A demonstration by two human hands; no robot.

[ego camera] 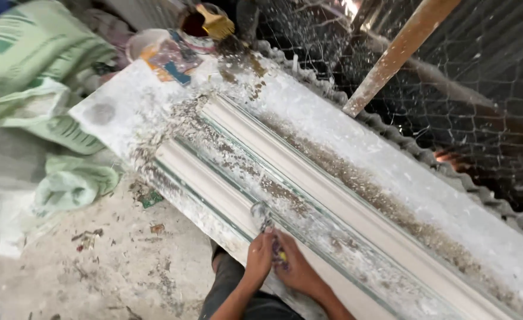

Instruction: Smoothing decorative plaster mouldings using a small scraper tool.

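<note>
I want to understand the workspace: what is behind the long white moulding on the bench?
Behind the white moulding runs wire mesh with a leaning wooden stick. At the far end stands a container with a yellow brush. What lies beyond the mesh is too dark to tell.

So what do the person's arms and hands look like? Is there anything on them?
Both arms are bare up to the frame's bottom edge, with no sleeves showing. The left hand and right hand wear no gloves; the picture is too blurry to tell about rings or a watch. Below them, dark grey trousers show on the person's legs.
</note>
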